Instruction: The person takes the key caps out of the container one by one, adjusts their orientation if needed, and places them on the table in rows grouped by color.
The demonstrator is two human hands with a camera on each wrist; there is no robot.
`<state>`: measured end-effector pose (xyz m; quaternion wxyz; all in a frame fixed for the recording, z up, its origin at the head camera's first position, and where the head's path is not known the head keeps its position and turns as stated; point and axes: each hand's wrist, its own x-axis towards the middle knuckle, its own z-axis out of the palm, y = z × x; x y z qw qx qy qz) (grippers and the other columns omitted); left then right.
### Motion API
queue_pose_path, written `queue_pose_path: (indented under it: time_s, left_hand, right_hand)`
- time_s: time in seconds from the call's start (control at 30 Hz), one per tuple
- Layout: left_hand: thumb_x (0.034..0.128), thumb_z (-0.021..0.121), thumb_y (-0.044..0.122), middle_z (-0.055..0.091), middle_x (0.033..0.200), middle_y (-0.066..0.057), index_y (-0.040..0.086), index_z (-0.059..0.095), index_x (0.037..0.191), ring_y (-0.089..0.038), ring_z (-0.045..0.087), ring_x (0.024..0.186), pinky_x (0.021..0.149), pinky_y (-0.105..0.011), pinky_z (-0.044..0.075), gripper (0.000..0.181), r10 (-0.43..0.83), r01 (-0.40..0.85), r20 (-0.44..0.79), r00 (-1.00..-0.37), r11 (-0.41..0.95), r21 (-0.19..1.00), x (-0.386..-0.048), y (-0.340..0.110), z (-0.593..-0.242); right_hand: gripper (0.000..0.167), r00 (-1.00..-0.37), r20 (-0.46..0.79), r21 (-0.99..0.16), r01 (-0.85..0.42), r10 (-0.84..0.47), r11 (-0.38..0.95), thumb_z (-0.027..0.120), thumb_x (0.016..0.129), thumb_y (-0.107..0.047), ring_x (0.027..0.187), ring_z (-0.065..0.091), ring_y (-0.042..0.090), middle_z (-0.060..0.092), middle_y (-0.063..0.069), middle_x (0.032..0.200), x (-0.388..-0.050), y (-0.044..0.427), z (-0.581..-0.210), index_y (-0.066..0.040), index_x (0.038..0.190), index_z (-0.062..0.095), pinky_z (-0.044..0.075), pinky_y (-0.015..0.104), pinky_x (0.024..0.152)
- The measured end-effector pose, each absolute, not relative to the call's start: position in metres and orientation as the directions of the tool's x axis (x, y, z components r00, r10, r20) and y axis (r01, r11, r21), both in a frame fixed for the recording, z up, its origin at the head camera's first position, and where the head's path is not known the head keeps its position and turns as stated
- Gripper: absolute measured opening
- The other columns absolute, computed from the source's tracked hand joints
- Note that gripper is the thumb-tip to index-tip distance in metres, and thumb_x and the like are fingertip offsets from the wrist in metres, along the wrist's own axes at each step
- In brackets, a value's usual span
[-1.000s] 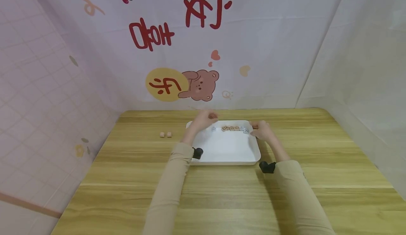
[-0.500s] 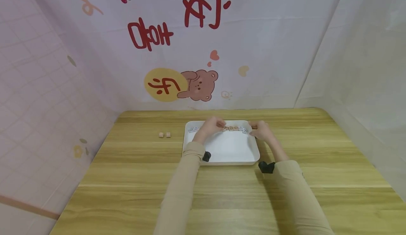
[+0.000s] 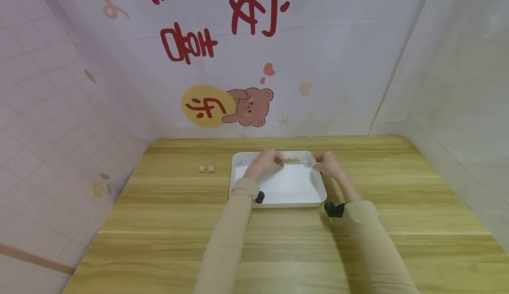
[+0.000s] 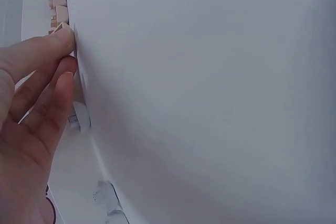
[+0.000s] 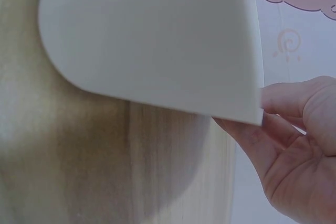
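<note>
Head view: the white tray (image 3: 292, 188) sits mid-table, and clock directions here run around its centre, twelve being the far side. The left hand (image 3: 267, 160) reaches in from eleven o'clock, thumb and finger narrowed on a small tan block (image 3: 281, 165) just inside the far wall, near twelve. The right hand (image 3: 328, 163) pinches the tray's edge at two o'clock. Tan blocks (image 3: 295, 161) line up from twelve toward one, with pale blocks (image 3: 307, 163) after them; more pale blocks (image 3: 242, 163) lie near ten. Two loose blocks (image 3: 207, 169) rest on the table (image 3: 286, 241) at nine, outside the tray.

The small tan block looks light, stiff and hard to damage, yet its smooth faces could slide on the tray floor or twist between fingertips. Opposite side faces seem the best hold, with little room on the side toward its neighbours. The tray looks thin-walled and light, likely to shift when pushed, so its rim is a sensible place to steady it.

Half a second ago the left fingertips were right at the row; now they are a little toward six o'clock, and the small tan block shows in front of its neighbours. The right hand looks unmoved.
</note>
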<state>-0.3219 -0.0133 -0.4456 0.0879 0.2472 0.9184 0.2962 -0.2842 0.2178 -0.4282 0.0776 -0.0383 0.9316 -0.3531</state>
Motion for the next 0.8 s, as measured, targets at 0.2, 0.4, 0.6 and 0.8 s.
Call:
queue_pose_path:
  time_s: [0.2, 0.4, 0.6, 0.8]
  left_hand:
    - [0.0865, 0.066, 0.006, 0.070, 0.113, -0.004, 0.010, 0.072, 0.108, -0.019, 0.062, 0.109, 0.096, -0.028, 0.050, 0.022, 0.522, 0.406, -0.024, -0.853, 0.692, 0.597, -0.322, -0.013, -0.445]
    - [0.0897, 0.059, 0.004, 0.069, 0.111, -0.008, 0.011, 0.071, 0.111, -0.016, 0.060, 0.092, 0.078, -0.023, 0.050, 0.025, 0.510, 0.370, -0.070, -0.857, 0.703, 0.607, -0.322, -0.014, -0.437]
    - [0.0921, 0.053, 0.010, 0.067, 0.112, -0.011, 0.007, 0.070, 0.110, -0.016, 0.057, 0.087, 0.078, -0.025, 0.048, 0.025, 0.527, 0.364, -0.099, -0.844, 0.699, 0.616, -0.323, -0.018, -0.424]
    - [0.0899, 0.058, 0.005, 0.064, 0.112, -0.015, -0.001, 0.063, 0.108, -0.025, 0.060, 0.103, 0.087, -0.031, 0.052, 0.020, 0.515, 0.315, -0.072, -0.854, 0.624, 0.715, -0.321, -0.030, -0.408]
  right_hand:
    - [0.052, -0.986, -0.117, -0.648, -0.018, -0.122, 0.761, 0.058, 0.086, 0.001, 0.123, 0.052, 0.041, 0.052, 0.029, 0.131, -0.283, 0.218, -0.427, 0.008, 0.136, 0.044, 0.053, 0.044, 0.092]
    - [0.052, -0.986, -0.108, -0.658, -0.025, -0.127, 0.753, 0.059, 0.085, 0.002, 0.121, 0.053, 0.041, 0.053, 0.029, 0.130, -0.283, 0.218, -0.426, 0.009, 0.135, 0.045, 0.051, 0.045, 0.094]
    - [0.053, -0.986, -0.110, -0.660, -0.024, -0.128, 0.751, 0.059, 0.084, 0.002, 0.121, 0.053, 0.041, 0.053, 0.029, 0.130, -0.284, 0.218, -0.427, 0.009, 0.135, 0.045, 0.051, 0.045, 0.094]
    - [0.052, -0.986, -0.110, -0.659, -0.022, -0.125, 0.752, 0.058, 0.085, 0.002, 0.122, 0.053, 0.041, 0.053, 0.029, 0.130, -0.284, 0.218, -0.426, 0.009, 0.135, 0.045, 0.051, 0.045, 0.094]
